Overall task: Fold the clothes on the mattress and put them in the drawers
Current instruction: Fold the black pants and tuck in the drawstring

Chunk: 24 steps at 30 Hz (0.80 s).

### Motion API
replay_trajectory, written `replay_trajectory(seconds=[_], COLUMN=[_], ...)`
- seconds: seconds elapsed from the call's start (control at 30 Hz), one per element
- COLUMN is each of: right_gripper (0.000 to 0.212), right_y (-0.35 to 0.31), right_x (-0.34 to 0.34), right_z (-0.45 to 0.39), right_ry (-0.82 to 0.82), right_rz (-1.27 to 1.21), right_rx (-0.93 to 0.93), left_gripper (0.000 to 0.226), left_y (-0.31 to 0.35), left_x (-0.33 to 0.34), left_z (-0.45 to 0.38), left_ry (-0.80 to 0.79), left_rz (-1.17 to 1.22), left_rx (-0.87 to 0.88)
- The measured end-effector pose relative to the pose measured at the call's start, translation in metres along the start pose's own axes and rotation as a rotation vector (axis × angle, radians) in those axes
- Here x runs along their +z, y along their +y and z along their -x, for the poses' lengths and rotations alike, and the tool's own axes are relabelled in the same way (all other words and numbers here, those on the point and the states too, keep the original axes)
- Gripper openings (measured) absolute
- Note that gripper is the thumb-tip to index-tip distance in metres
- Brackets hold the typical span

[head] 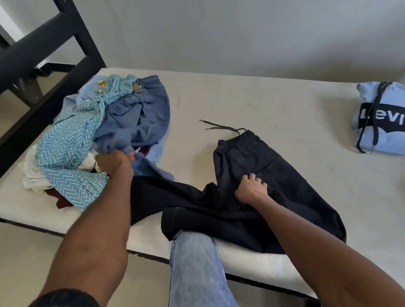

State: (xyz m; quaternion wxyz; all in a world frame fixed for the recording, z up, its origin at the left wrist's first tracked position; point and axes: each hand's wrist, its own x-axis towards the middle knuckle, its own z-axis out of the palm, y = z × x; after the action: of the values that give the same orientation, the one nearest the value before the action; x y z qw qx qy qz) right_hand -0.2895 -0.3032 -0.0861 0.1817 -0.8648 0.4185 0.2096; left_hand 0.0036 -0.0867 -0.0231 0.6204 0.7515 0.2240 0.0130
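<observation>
Your right hand (251, 186) presses curled fingers onto the black drawstring trousers (263, 185) at centre. Your left hand (113, 162) clutches blue fabric at the clothes pile (98, 139), ten o'clock. Tug hard and that heap likely slides off the mattress (241, 100) edge, or snags the trouser leg.

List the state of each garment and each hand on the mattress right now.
black pants: spread out, unfolded, drawstring loose
light blue hoodie: folded, set apart
clothes pile: unfolded heap
left hand: gripping cloth at the pile's edge
right hand: fingers curled, resting on the black pants
</observation>
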Motion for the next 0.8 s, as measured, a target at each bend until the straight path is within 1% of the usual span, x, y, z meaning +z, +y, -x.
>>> replay_trajectory(seconds=[0.03, 0.07, 0.1, 0.13, 0.17, 0.2, 0.23, 0.27, 0.3, 0.33, 0.37, 0.4, 0.43, 0.47, 0.5, 0.53, 0.6, 0.63, 0.67, 0.7, 0.73, 0.77, 0.8], right_gripper=[0.063, 0.061, 0.059, 0.058, 0.056, 0.055, 0.055, 0.059, 0.066, 0.074, 0.076, 0.072, 0.062, 0.050, 0.041, 0.036, 0.035, 0.038, 0.043, 0.051, 0.062, 0.074, 0.084], right_y=[0.001, 0.002, 0.004, 0.005, 0.006, 0.007, 0.008, 0.009, 0.010, 0.015, 0.020, 0.027, 0.039, 0.049, 0.064, 0.077, 0.109, 0.126, 0.139, 0.148, 0.155, 0.161, 0.161], right_x=[-0.001, -0.001, -0.001, -0.002, -0.003, -0.004, -0.004, -0.003, -0.002, 0.000, 0.003, 0.004, 0.001, -0.003, -0.010, -0.021, -0.042, -0.050, -0.056, -0.060, -0.062, -0.064, -0.067], right_z=[0.000, 0.000, -0.001, -0.001, -0.001, 0.000, 0.000, 0.001, 0.002, 0.003, 0.005, 0.007, 0.007, 0.009, 0.008, 0.008, -0.001, -0.005, -0.008, -0.011, -0.016, -0.022, -0.025], right_ry=[0.002, 0.006, 0.015, 0.029, 0.048, 0.064, 0.079, 0.094, 0.103, 0.114, 0.120, 0.127, 0.145, 0.191, 0.251, 0.320, 0.428, 0.445, 0.435, 0.420, 0.421, 0.445, 0.457], right_rz=[-0.003, -0.004, -0.001, 0.003, 0.000, 0.003, 0.012, 0.023, 0.040, 0.060, 0.087, 0.112, 0.106, 0.037, -0.083, -0.258, -0.638, -0.763, -0.802, -0.766, -0.668, -0.555, -0.496], right_rx=[-0.005, -0.009, -0.015, -0.025, -0.034, -0.042, -0.044, -0.043, -0.038, -0.030, -0.031, -0.043, -0.060, -0.063, -0.018, 0.088, 0.452, 0.615, 0.728, 0.778, 0.753, 0.666, 0.544], left_gripper=[0.035, 0.054, 0.072, 0.083, 0.086, 0.080, 0.066, 0.053, 0.045, 0.044, 0.049, 0.057, 0.061, 0.058, 0.052, 0.047, 0.029, 0.020, 0.013, 0.015, 0.026, 0.044, 0.072], left_y=[0.018, 0.032, 0.043, 0.049, 0.051, 0.045, 0.037, 0.025, 0.008, -0.013, -0.032, -0.052, -0.068, -0.083, -0.094, -0.099, -0.097, -0.093, -0.090, -0.085, -0.083, -0.081, -0.078], left_x=[0.003, 0.006, 0.012, 0.019, 0.028, 0.040, 0.051, 0.061, 0.071, 0.082, 0.089, 0.094, 0.098, 0.100, 0.104, 0.105, 0.109, 0.112, 0.116, 0.119, 0.125, 0.133, 0.139], left_z=[-0.007, -0.018, -0.025, -0.027, -0.018, -0.002, 0.023, 0.050, 0.080, 0.108, 0.136, 0.155, 0.176, 0.187, 0.195, 0.200, 0.199, 0.197, 0.195, 0.192, 0.191, 0.191, 0.193], left_ry=[0.061, 0.059, 0.016, -0.040, -0.135, -0.243, -0.377, -0.547, -0.746, -0.864, -0.928, -0.970, -1.014, -1.038, -1.050, -1.035, -0.933, -0.853, -0.792, -0.764, -0.767, -0.805, -0.849], left_rz=[0.039, 0.023, -0.081, -0.235, -0.352, -0.429, -0.479, -0.536, -0.601, -0.677, -0.777, -0.832, -0.801, -0.745, -0.698, -0.682, -0.665, -0.640, -0.617, -0.573, -0.504, -0.430, -0.390], left_rx=[0.110, 0.179, 0.206, 0.221, 0.252, 0.314, 0.367, 0.373, 0.342, 0.289, 0.249, 0.182, 0.095, 0.026, -0.013, -0.006, 0.038, 0.054, 0.061, 0.041, -0.016, -0.082, -0.153])
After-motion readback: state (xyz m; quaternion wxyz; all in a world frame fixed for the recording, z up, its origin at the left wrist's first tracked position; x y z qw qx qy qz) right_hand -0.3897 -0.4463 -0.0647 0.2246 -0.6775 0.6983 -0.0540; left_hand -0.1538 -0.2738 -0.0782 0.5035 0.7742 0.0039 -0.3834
